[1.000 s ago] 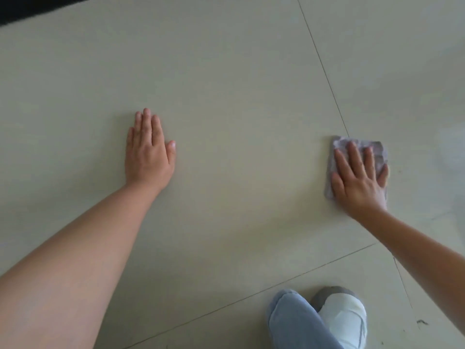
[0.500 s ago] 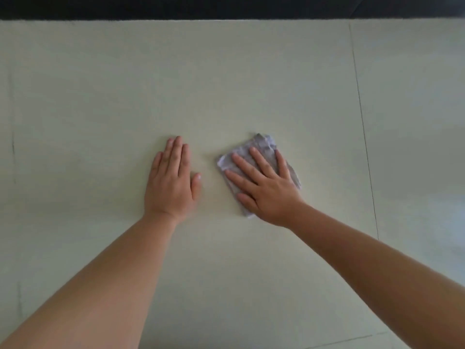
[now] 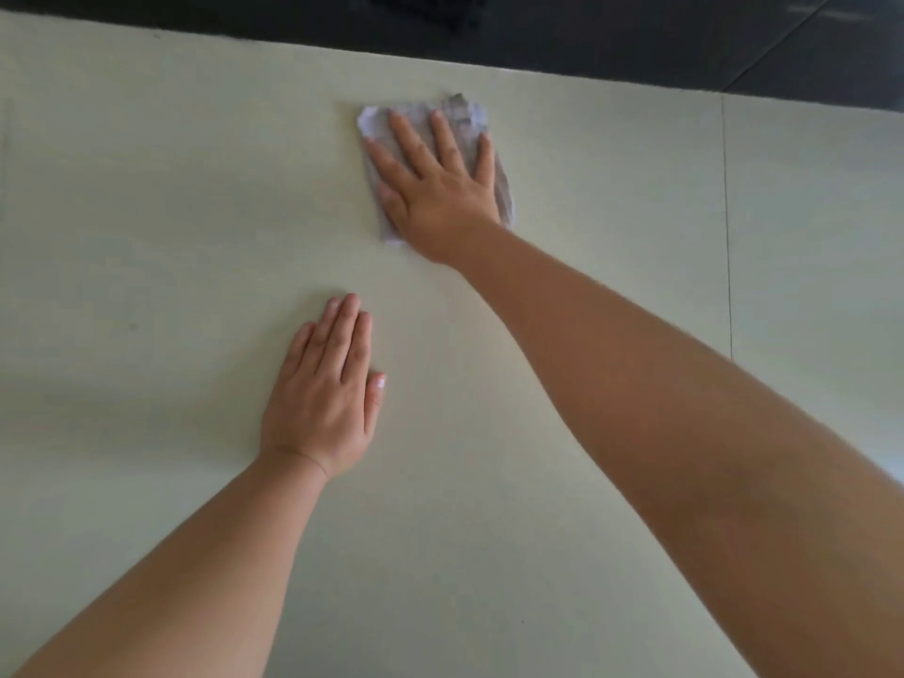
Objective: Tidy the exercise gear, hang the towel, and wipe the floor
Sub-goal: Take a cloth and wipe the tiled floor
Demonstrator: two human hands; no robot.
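- Right hand (image 3: 440, 188), fingers straight and spread, presses a folded grey cloth (image 3: 464, 117) flat on the floor (image 3: 146, 212), at twelve o'clock from the left hand (image 3: 320, 398).
- Left hand lies flat on the floor, holding nothing.
- Risk: smooth, pale, glossy tile may let the bracing palm slide; the soft, crumpled rectangular cloth may bunch under uneven pressure.

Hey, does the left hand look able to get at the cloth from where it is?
Probably yes: the left hand lies flat on bare floor, nothing between it and the cloth, though the right hand covers most of it.
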